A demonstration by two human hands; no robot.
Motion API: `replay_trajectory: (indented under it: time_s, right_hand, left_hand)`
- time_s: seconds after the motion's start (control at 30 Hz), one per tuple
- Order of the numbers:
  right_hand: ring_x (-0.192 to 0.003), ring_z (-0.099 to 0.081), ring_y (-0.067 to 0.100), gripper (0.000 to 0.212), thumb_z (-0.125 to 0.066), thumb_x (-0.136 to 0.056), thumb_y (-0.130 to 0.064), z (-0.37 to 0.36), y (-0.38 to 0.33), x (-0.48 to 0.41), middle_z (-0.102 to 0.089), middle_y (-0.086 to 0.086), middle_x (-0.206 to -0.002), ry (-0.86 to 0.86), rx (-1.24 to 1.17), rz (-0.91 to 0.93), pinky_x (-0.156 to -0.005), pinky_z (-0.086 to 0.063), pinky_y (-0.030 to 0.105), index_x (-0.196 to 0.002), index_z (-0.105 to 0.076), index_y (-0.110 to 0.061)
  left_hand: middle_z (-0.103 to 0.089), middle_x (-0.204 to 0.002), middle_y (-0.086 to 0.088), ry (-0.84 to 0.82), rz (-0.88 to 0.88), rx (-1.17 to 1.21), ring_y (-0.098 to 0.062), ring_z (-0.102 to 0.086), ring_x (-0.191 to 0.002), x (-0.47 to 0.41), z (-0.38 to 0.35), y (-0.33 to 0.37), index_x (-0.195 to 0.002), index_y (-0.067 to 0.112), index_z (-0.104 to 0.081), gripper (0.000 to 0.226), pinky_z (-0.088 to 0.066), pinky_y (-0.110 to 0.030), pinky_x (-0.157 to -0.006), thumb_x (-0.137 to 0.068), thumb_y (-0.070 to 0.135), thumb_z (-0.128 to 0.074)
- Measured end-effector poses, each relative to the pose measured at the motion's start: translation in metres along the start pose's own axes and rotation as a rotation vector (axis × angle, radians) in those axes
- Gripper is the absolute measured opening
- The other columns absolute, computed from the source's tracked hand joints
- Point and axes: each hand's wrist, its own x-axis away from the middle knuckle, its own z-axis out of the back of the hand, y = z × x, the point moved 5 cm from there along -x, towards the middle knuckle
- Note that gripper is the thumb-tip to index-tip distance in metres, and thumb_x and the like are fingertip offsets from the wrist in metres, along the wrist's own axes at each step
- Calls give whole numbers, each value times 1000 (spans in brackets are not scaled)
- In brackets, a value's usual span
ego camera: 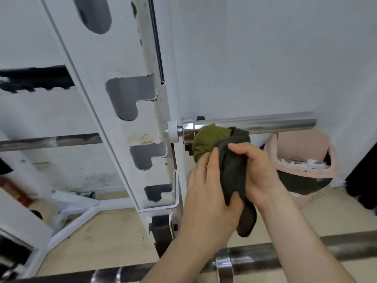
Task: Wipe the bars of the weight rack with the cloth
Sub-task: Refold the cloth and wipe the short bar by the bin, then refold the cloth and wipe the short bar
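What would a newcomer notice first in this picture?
At the centre, the left hand and the right hand both grip a green and grey cloth, bunched at the shiny bar. That bar sticks out to the right of the white rack post. Behind it, a pink bin stands by the wall.

the cloth (212, 144) is partly buried between the left hand (208, 193) and the right hand (261, 172). its green bunch covers part of the chrome sleeve (275, 123) beside the collar; whether it presses the metal is unclear. the bar shaft (61, 141) vanishes behind the white upright (122, 64), which runs off the top edge. both forearms hide stretches of the lower bar (350, 246), cut by the bottom edge. the pink bin (306, 150) sits half behind the right hand; its white scraps are too small to name. a blurred black shape (36, 78) at left cannot be made out; a red object (10, 188) is cut by the left edge.
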Motion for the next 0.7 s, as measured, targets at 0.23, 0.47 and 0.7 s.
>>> replay_trajectory:
  time_s: [0.23, 0.47, 0.7]
  right_hand:
    - [-87, -69, 21, 31, -62, -74, -36, -50, 18, 66, -72, 11, -88, -37, 196, 158, -82, -58, 31, -80, -77, -9]
    - [-64, -66, 4, 32, -59, -86, -31, -170, 95, 126, -69, -1, -63, -88, 673, 416, -60, -52, 15, -68, -65, -5]
    - [-66, -67, 18, 59, -55, -73, -69, -320, 199, 118, -68, 0, -63, -229, 1066, 559, -70, -55, 43, -61, -65, -12]
  left_hand:
    - [-41, -118, 10, 44, -114, 49, -7, -45, -106, 55, 64, 10, -135, 31, -31, 73, -45, -23, -89, -72, 18, -67]
    - [-64, -86, -4, -64, 92, 658, -23, -63, -76, 135, 191, -50, -96, 34, -56, 50, -54, -42, -61, -54, 7, -59]
    - [-57, -78, -7, 277, 255, 677, -17, -55, -72, 221, 333, -144, -78, 14, -54, 12, -43, -32, -61, -69, 7, -56]
